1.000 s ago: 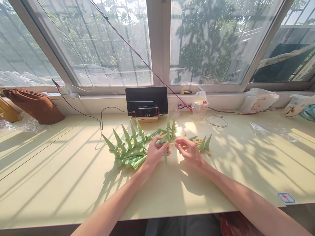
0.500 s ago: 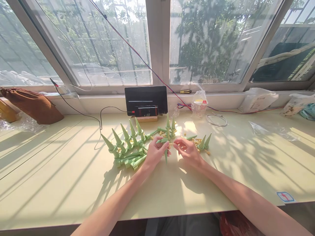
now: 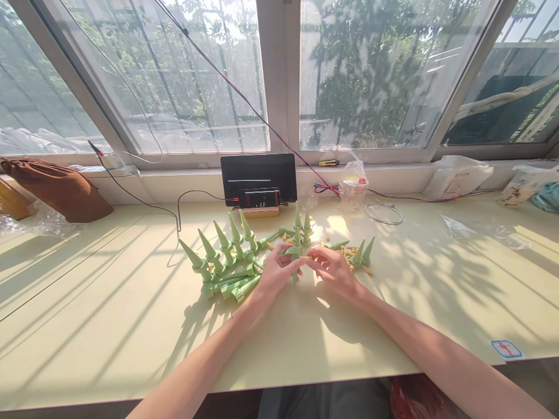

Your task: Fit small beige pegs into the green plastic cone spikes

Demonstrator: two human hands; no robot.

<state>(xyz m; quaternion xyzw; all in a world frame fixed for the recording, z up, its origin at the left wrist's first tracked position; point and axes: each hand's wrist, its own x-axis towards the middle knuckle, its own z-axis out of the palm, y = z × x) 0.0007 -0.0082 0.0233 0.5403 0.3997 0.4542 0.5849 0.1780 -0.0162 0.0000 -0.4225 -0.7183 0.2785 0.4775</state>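
Observation:
My left hand (image 3: 279, 267) is closed around a green plastic spike (image 3: 295, 279), its pointed end hanging down and its collar above the fingers. In my right hand (image 3: 334, 267) a small yellow peg (image 3: 304, 258) is pinched between thumb and fingertips, held against or very near the spike's collar; I cannot tell if it is in. Several green spikes (image 3: 222, 241) stand points up to the left, with others lying flat (image 3: 240, 285) in front of them. Two more upright spikes (image 3: 362, 253) are beside loose yellow pegs (image 3: 349, 254) on the right.
A dark tablet (image 3: 258, 171) with a phone (image 3: 261, 198) before it leans near the window. A bagged cup (image 3: 354, 185), a coiled cable (image 3: 384, 213) and a plastic bag (image 3: 456, 176) are at the back right. A brown pouch (image 3: 59, 189) lies back left on the table (image 3: 109, 326).
My right hand has moved slightly left, bringing the yellow peg up to the green spike. My left hand has stayed almost still around the spike.

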